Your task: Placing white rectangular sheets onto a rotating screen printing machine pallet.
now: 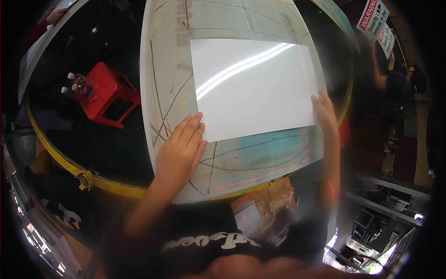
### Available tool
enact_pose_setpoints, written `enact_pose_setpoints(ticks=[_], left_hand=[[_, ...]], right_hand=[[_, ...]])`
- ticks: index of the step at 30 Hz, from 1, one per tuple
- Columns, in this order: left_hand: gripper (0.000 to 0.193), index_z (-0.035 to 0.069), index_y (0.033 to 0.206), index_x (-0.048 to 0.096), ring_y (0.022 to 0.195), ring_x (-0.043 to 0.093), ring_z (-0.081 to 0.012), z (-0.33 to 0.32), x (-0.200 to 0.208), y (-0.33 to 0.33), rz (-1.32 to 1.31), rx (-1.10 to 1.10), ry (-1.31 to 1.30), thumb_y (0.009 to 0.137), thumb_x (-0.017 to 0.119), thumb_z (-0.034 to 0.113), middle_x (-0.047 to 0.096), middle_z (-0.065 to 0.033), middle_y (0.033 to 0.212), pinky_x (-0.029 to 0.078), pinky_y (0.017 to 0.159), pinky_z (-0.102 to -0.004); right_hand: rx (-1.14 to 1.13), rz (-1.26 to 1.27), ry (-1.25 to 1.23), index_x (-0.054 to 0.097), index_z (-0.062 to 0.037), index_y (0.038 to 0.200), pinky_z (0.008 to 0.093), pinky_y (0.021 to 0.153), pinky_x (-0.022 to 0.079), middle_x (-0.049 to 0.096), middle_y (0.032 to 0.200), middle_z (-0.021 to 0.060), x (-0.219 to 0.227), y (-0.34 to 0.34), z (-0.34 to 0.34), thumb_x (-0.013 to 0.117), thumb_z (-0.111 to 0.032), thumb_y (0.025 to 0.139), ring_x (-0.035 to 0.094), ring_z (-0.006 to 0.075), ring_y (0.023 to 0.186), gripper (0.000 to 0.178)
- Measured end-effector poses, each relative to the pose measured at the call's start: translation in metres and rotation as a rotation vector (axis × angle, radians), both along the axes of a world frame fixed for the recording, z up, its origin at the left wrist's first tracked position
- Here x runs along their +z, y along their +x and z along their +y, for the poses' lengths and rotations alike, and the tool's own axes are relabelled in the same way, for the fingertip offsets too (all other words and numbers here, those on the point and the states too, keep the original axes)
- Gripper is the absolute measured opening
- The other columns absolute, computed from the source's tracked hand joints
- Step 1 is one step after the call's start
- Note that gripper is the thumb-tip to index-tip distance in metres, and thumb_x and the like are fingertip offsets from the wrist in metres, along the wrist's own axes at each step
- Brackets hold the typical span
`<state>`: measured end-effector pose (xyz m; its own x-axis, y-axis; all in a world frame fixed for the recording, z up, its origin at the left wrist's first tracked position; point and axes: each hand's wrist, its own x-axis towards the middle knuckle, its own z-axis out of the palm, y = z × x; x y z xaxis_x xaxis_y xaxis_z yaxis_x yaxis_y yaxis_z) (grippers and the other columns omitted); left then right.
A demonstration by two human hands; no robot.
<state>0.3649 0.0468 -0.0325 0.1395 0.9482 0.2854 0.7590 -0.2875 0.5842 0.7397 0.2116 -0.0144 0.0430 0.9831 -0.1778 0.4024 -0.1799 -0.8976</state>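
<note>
A glossy white sheet [255, 88] lies flat on a worn, pale board [165, 56] marked with dark lines. My left hand [183, 144] rests at the sheet's lower left edge, its fingers stretched out and touching that edge. At the opposite edge, my right hand [325, 111] lies with fingertips against the sheet's lower right side, its fingers extended and partly hidden from view. A bright double streak of reflected light crosses the sheet. Thin red light lines fall near its right edge and along the board's near end.
A yellow curved rail [116, 187] runs below the board. On the left stands a red plastic stool [104, 93] with several bottles [81, 86]. Below the board is an orange box [265, 202] with crumpled wrapping. At far right a person [399, 83] holds printed signs [373, 18].
</note>
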Motion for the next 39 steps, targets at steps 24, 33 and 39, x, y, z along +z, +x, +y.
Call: enact_pose_setpoints(ticks=[24,33,39], left_hand=[[0.030,-0.003,0.103,0.059,0.112,0.053,-0.0307,0.001,0.002,0.001,0.022,0.005,0.002,0.075,0.065,0.003,0.055,-0.0117,0.124,0.046,0.088,-0.0358],[0.031,-0.003,0.104,0.059,0.111,0.054,-0.0307,0.001,0.004,0.001,0.017,0.015,-0.013,0.074,0.066,0.003,0.055,-0.0112,0.123,0.047,0.087,-0.0355],[0.031,-0.003,0.104,0.059,0.111,0.054,-0.0307,0.004,0.003,0.005,0.023,0.005,-0.016,0.074,0.066,0.003,0.055,-0.0114,0.123,0.047,0.087,-0.0359]], right_hand=[[0.031,-0.062,-0.034,0.041,0.0023,0.132,0.0219,0.073,0.046,0.066,0.094,0.0114,0.002,0.004,-0.003,0.056,-0.016,0.092,0.061,0.0109,0.081,0.046],[0.014,-0.078,-0.006,0.041,0.0033,0.132,0.0214,0.070,0.047,0.067,0.092,0.0103,0.004,-0.005,-0.005,0.054,-0.015,0.093,0.061,0.0101,0.078,0.045],[0.000,-0.041,0.083,0.043,0.0007,0.130,0.0225,0.074,0.047,0.067,0.092,0.0111,-0.003,0.004,-0.004,0.058,-0.012,0.091,0.061,0.0117,0.081,0.044]])
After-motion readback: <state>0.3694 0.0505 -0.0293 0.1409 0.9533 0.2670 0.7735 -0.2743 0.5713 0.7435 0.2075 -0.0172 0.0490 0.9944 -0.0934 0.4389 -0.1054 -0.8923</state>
